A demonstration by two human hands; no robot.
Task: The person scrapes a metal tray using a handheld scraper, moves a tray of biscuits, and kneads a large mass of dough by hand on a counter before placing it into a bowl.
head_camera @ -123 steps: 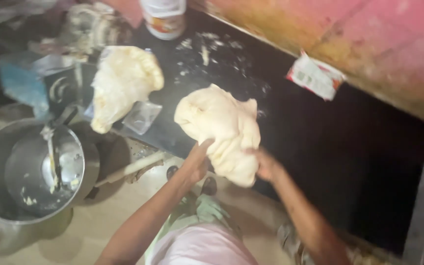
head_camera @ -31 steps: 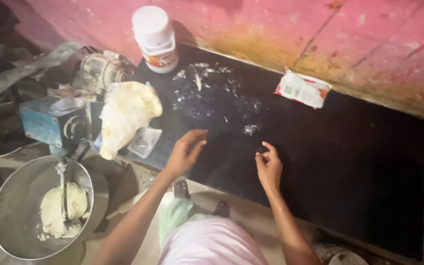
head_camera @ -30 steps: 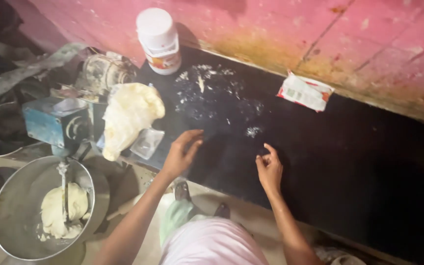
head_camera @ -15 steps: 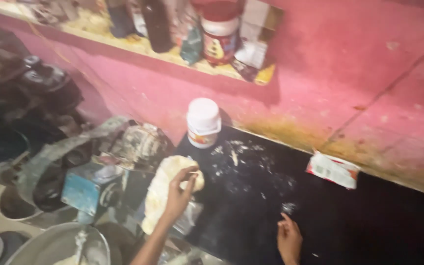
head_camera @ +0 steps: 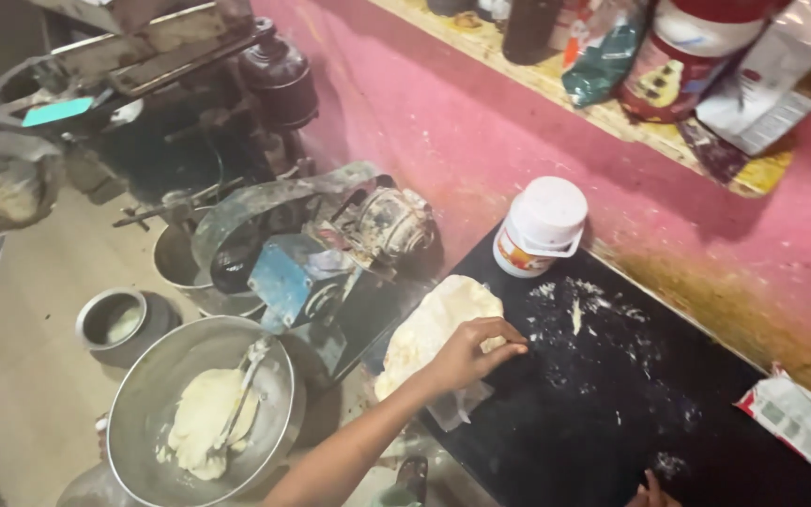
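Left hand: the left hand (head_camera: 469, 355) lies on the flat sheet of dough (head_camera: 429, 329), fingers curled and resting on its right edge; whether they pinch it, I cannot tell.
Right hand: only the fingertips of the right hand (head_camera: 651, 491) show at the bottom edge, on the worktop; its grip cannot be told.
Hands, relation: well apart.
Dough sheet: pale, stretched, lying on the left end of the black worktop (head_camera: 706, 451), partly over a clear plastic piece (head_camera: 457, 406).
Worktop surface: dusted with white flour specks (head_camera: 603, 324).
Jar: white plastic jar (head_camera: 541, 227) with a white lid, upright at the worktop's back corner, near the dough sheet.
Packet: red-and-white packet (head_camera: 804, 424), flat at the right edge by the pink wall (head_camera: 481, 141).
Bowl: large steel bowl (head_camera: 201, 413) on the floor, left of the arm, holding a lump of dough and a utensil.
Machine: blue motor unit (head_camera: 304, 274) between bowl and worktop.
Shelf: jars and packets on the shelf (head_camera: 612, 103) above.
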